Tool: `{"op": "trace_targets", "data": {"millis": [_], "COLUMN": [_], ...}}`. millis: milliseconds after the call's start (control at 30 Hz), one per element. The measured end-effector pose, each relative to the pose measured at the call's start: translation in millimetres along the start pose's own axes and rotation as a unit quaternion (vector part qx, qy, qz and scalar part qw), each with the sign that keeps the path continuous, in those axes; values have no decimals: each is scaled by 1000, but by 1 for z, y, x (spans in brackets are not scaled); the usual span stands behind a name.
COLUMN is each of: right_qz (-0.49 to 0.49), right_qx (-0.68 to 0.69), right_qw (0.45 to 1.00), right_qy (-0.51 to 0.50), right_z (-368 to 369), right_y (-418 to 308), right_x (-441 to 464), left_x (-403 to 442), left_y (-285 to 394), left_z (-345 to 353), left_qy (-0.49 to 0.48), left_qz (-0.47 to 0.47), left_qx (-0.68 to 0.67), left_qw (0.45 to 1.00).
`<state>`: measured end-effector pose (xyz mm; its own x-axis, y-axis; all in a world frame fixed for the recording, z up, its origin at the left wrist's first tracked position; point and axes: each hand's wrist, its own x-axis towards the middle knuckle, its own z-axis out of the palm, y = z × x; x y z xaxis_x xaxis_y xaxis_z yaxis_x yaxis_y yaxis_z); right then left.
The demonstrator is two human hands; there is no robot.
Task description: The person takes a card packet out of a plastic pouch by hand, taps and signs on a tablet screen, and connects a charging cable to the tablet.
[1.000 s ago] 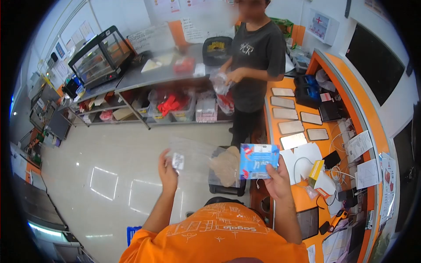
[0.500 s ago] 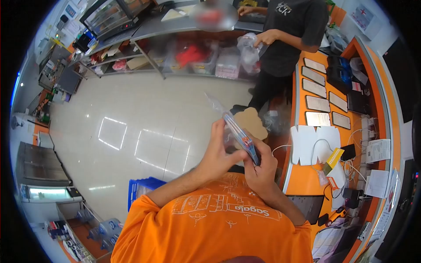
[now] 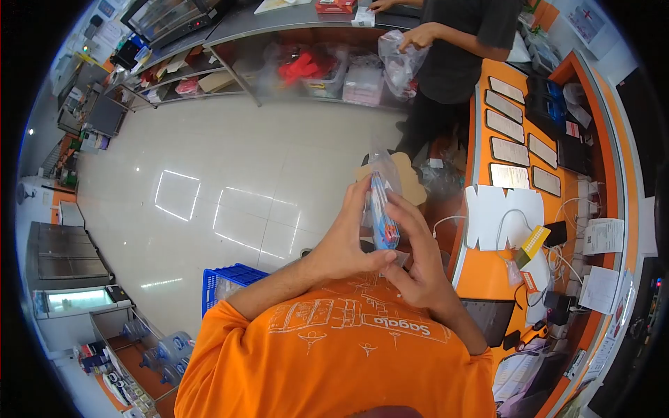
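Observation:
In front of my chest, a thin stack of blue-and-white packets stands roughly upright, with red print near its lower end. Clear plastic wrapping sticks up loosely from its top. My left hand grips the left side, its thumb at the bottom edge. My right hand closes on the right side, fingers curled along the edge. What exactly the packets contain I cannot make out. Behind them is a tan scalloped piece, perhaps cardboard.
An orange counter on the right carries several phone-like slabs, a white cut sheet and cables. Beyond, a person holds a plastic bag by a steel table. A blue crate sits at lower left.
The packet stack has turned from a slant to nearly upright, and its printed face shows more. My right fingers have shifted along its edge. The other person's bag has moved slightly.

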<state>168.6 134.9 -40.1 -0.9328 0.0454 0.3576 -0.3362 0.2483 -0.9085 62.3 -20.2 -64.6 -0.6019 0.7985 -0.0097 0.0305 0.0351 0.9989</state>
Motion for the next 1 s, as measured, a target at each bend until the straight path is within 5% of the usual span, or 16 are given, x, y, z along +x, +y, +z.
{"op": "trace_targets", "data": {"millis": [300, 633, 833, 1000], "right_qz": [27, 37, -15, -33], "right_qx": [121, 21, -8, 111], "right_qw": [992, 996, 998, 988], "right_qy": [29, 72, 67, 99], "right_z": [-6, -5, -3, -3], "right_y": [3, 7, 0, 14], "right_x": [2, 11, 16, 16], "left_x": [3, 2, 4, 12], "left_y": [0, -7, 15, 17], "left_z": [0, -4, -5, -11], "left_qy": [-26, -35, -1, 29], "left_qz": [-10, -21, -74, 6], "left_qx": [-32, -121, -77, 139], "left_qw": [999, 992, 994, 990]}}
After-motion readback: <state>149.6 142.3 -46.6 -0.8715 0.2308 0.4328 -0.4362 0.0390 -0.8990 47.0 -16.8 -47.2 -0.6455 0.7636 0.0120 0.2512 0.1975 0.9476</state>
